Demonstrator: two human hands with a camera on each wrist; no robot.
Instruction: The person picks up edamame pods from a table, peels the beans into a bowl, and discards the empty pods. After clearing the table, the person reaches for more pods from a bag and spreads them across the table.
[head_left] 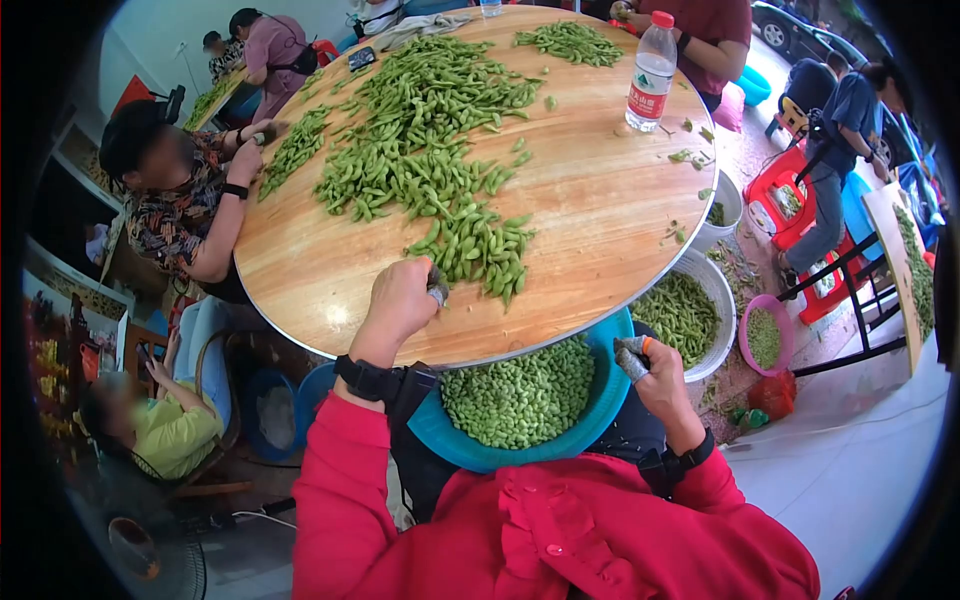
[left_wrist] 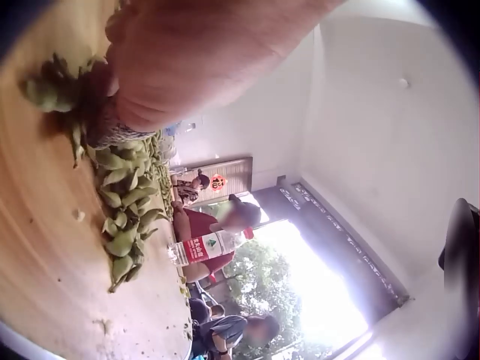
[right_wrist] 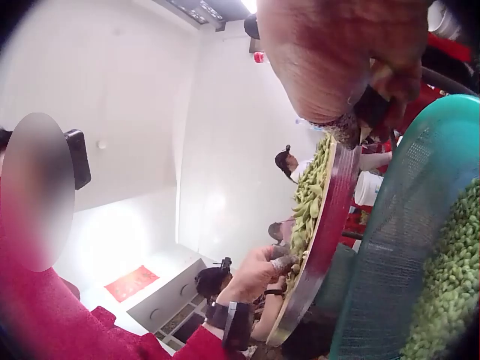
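In the head view my left hand (head_left: 398, 300) is at the near tip of a pile of green soybean pods (head_left: 440, 175) on the round wooden table. Its fingers curl down around pods (left_wrist: 46, 94), seen blurred at the fingertips in the left wrist view. Grey wrapping covers a fingertip. My right hand (head_left: 662, 385) hangs over the right side of a blue-green basin (head_left: 606, 375) of shelled beans (head_left: 520, 395). Its fingers are bent, with grey and orange wraps on the tips; I cannot tell whether anything is between them.
A water bottle (head_left: 652, 75) stands near the table's right edge. On the floor to the right are a white basket (head_left: 728, 330) of pods and a pink basin (head_left: 787, 340). A person in a patterned shirt (head_left: 175, 220) works at the table's left side; another sits across.
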